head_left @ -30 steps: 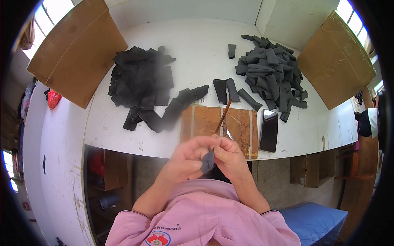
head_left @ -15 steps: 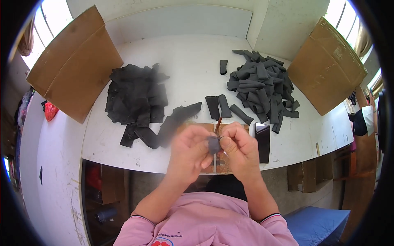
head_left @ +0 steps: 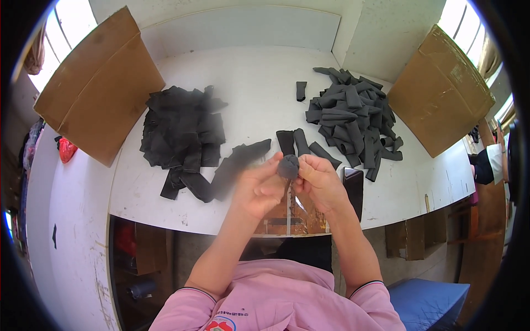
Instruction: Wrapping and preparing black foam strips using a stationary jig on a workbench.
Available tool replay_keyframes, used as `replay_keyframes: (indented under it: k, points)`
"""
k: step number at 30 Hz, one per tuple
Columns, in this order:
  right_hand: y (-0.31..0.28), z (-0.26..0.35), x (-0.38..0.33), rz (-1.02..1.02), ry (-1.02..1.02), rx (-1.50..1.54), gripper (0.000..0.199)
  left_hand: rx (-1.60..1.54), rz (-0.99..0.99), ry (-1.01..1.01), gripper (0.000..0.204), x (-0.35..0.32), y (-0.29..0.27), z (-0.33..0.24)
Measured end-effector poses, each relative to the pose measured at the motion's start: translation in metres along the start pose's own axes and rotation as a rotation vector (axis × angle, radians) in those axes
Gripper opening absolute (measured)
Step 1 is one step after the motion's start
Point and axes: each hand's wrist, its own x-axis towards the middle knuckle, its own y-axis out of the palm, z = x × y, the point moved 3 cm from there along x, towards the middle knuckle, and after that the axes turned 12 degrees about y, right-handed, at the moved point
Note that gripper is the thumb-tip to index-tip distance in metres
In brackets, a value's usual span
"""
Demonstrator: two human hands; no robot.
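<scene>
Between my two hands, over the near edge of the table, is a small dark grey fabric tube (head_left: 288,166), its rounded end bunched upward. My left hand (head_left: 257,190) pinches its left side with thumb and forefinger, the other fingers loosely curled. My right hand (head_left: 322,181) grips the right side between thumb and fingers. Beneath the cloth shows part of a thin dark brown stick; whether it runs inside the tube is hidden. Under my hands lies a brown board (head_left: 309,220) with a pale strip down its middle. Two grey fabric tubes (head_left: 301,142) lie just beyond.
A heap of flat dark cloth pieces (head_left: 182,129) lies left, and a pile of grey tubes (head_left: 348,110) right. Cardboard sheets stand at the left (head_left: 99,83) and right (head_left: 441,88). A black phone (head_left: 353,187) rests beside my right hand on the white table (head_left: 248,83).
Both hands have moved forward, away from me, with the fabric tube. Its rounded end now points up, and the brown stick that stuck out beyond it shows below it instead.
</scene>
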Motion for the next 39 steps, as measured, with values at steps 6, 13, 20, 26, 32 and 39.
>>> replay_keyframes:
  k: [6,13,20,26,32,39]
  points:
    - [0.007,0.019,0.009,0.079,-0.053,-0.073,0.021,-0.199,0.173,-0.069,0.025,-0.002,0.023,-0.001]
    - [0.001,-0.003,0.005,0.003,-0.003,-0.071,0.02,-0.162,0.096,-0.045,0.027,0.01,-0.021,-0.007]
    - [-0.005,-0.004,0.003,0.114,-0.07,-0.018,0.017,1.061,0.168,0.611,0.03,-0.033,0.032,0.024]
    - [-0.005,-0.012,0.014,-0.027,-0.032,-0.12,0.02,0.519,0.049,0.352,0.025,-0.008,-0.004,-0.002]
    - [0.011,0.012,0.009,-0.019,-0.065,-0.241,0.02,-0.177,0.262,0.037,0.027,-0.007,0.005,-0.001]
    - [-0.017,-0.027,0.017,-0.041,-0.029,-0.043,0.02,1.159,0.204,0.6,0.034,-0.015,0.007,0.004]
